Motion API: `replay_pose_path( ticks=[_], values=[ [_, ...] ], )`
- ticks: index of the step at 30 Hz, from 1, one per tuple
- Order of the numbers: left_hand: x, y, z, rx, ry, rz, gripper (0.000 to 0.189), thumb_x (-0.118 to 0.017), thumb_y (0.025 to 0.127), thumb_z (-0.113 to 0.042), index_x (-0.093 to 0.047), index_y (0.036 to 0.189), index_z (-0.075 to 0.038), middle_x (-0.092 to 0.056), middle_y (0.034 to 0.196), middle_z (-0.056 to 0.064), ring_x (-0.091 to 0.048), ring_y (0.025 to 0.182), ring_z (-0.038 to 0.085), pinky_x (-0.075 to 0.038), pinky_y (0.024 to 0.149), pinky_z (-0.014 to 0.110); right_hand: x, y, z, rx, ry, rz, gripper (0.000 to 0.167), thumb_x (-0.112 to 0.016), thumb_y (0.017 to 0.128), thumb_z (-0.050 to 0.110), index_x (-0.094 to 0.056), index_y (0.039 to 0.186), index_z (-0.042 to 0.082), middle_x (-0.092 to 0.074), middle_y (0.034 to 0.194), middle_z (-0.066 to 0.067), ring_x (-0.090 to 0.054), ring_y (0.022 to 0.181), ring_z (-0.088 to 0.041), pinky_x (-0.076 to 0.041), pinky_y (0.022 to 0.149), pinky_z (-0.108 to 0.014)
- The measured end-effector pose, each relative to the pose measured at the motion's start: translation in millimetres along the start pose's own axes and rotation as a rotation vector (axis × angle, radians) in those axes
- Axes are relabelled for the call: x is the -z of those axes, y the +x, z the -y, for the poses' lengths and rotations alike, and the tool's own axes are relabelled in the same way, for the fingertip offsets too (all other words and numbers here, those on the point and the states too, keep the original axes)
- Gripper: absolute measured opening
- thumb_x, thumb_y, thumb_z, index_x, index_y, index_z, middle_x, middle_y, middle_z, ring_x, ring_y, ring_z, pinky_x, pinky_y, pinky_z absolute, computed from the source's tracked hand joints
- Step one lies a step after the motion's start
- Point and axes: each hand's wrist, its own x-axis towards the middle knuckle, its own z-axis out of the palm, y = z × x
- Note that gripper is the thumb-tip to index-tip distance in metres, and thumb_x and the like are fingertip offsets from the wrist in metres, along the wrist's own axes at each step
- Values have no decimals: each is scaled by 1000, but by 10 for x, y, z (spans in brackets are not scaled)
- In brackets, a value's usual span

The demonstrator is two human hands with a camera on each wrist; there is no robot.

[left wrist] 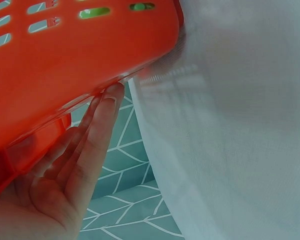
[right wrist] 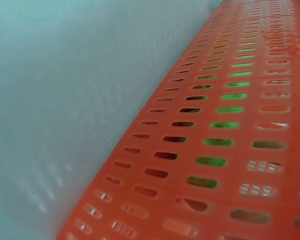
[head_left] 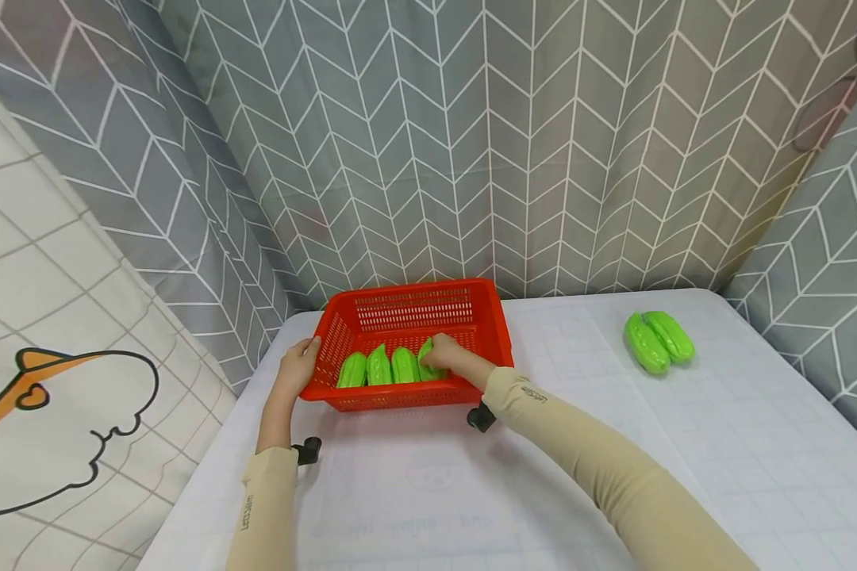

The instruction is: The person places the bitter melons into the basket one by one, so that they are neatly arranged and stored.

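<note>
While the left hand grips the left side of the red perforated plastic basket, the right hand pinches a glossy green elongated piece inside it, beside three placed pieces; two other pieces remain outside, right of the basket.

A white cloth with faint grid lines covers the tabletop, its far right corner rounded. A red slotted plastic basket stands left of centre toward the back. Well apart, near the right rear, two bright green bitter gourds lie side by side, touching.
</note>
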Motion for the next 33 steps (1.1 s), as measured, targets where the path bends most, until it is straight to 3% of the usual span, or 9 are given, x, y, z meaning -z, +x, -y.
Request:
replay_pose_path(
  ticks=[3,7,10,12,16,20,22,27,33],
  values=[
    [8,-12,-1,5,-3,4,63,-27,106,-43,-35,147,5,-46,141,31,-53,121,40,-42,105,54,7,-24,5,-2,0,8,17,-61,92,11,-50,98,-1,-44,85,-7,-43,71,-17,-38,63,-28],
    [2,-11,-2,7,-1,3,64,-27,106,-43,-35,147,5,-47,140,31,-54,119,40,-43,104,54,22,-41,-8,-14,-22,11,44,-61,94,15,-48,129,-8,-55,121,-18,-49,91,-22,-44,77,-32],
    [3,-9,-3,4,4,0,63,-27,106,-42,-35,147,5,-47,140,31,-53,121,40,-42,104,54,36,-31,-27,-25,-33,22,61,-60,94,18,-36,144,-8,-43,146,-22,-50,108,-25,-45,86,-35],
    [4,-6,-2,3,7,-1,63,-27,106,-42,-36,146,6,-48,140,32,-53,121,41,-42,105,55,45,-29,-45,-25,-29,31,66,-60,94,19,-31,147,-8,-38,151,-22,-50,117,-28,-46,94,-37],
    [3,-5,-11,4,11,-4,63,-27,106,-42,-37,146,6,-48,139,32,-53,120,41,-43,104,55,77,-50,-75,-5,-18,28,64,-62,93,20,-35,144,-8,-46,143,-22,-51,117,-28,-45,100,-40],
    [-2,-2,-16,4,12,-9,63,-27,106,-41,-37,146,6,-48,138,32,-54,119,41,-44,103,54,99,-70,-87,-3,-12,13,54,-65,91,20,-45,133,-7,-56,123,-19,-51,96,-24,-45,85,-34],
    [-4,-2,-15,3,13,-11,62,-27,106,-41,-37,145,7,-49,138,33,-55,117,41,-45,101,53,106,-80,-86,-11,3,7,52,-65,91,20,-47,132,-6,-57,120,-17,-51,95,-23,-46,86,-34],
    [-5,-6,-16,3,13,-16,62,-28,106,-41,-38,145,6,-51,136,32,-58,112,39,-49,96,50,122,-99,-87,-19,45,-10,49,-66,90,21,-51,128,-6,-59,122,-18,-54,102,-26,-49,99,-41],
    [-5,-12,-28,5,10,-17,62,-28,106,-41,-38,145,6,-50,137,32,-56,114,39,-47,98,52,149,-107,-97,-2,71,-25,59,-65,92,22,-44,139,-6,-52,139,-21,-52,124,-33,-43,107,-47]
  ],
)
